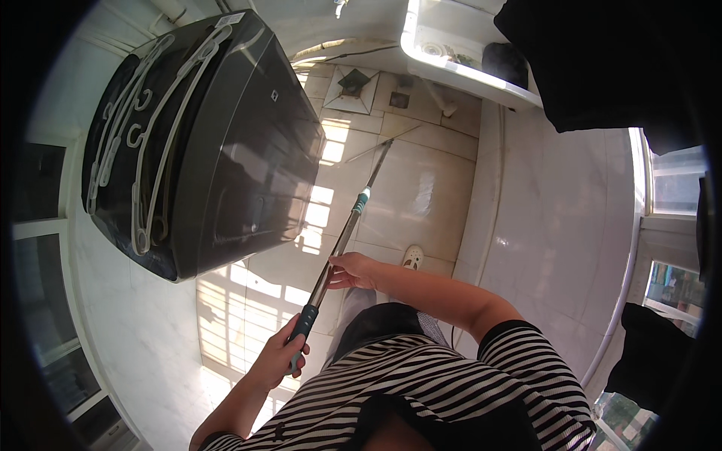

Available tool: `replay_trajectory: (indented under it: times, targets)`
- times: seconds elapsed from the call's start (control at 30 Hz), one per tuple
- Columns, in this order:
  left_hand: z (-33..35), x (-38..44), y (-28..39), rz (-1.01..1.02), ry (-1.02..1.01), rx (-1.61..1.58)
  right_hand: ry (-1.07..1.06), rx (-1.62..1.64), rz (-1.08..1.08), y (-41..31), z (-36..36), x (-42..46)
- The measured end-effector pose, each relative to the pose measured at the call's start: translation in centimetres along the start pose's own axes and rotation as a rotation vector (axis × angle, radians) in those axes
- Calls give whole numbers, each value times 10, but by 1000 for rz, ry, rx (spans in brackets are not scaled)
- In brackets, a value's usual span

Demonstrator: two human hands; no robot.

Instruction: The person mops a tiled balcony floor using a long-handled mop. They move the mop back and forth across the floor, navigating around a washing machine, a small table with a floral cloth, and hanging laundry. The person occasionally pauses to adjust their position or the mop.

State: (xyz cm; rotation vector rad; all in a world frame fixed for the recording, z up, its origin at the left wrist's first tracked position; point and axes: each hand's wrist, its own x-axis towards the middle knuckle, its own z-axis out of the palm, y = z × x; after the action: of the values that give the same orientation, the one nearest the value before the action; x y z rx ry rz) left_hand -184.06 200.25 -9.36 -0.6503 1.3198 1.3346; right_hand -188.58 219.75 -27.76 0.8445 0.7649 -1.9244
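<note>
A long-handled floor squeegee runs slantwise across the middle of the view, its pole metal with teal fittings. My left hand is wrapped around the dark teal grip at the near end. Higher up, my right hand holds the bare metal tube, thumb on top and fingers beneath. At the far end, the thin squeegee head lies across the pale floor tiles. One of my feet, in a white clog, shows on the floor beside the pole.
A dark grey washing machine stands at left, with several white hangers on its lid. A white sink juts from the upper wall. Below it are a floor drain and a drain pipe. Black clothes hang at upper right.
</note>
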Motion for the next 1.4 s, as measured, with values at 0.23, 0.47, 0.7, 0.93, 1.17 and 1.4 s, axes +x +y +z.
replay_trajectory:
  times: [0.23, 0.47, 0.7, 0.93, 1.17, 1.4]
  targets:
    - [23, 106, -9, 200, 34, 190, 313, -81, -150, -31, -53, 59]
    - [33, 109, -3, 274, 53, 343, 298, -18, -190, -37, -64, 58]
    - [14, 80, -43, 154, 103, 456, 311, -251, -59, 16, -51, 52]
    - [62, 144, 24, 350, -43, 191, 419, 84, -350, -71, -82, 63]
    - [37, 47, 9, 115, -81, 31, 18, -17, -69, -19, -56, 10]
    - [71, 129, 41, 289, -127, 28, 347, 169, -375, -72, -92, 54]
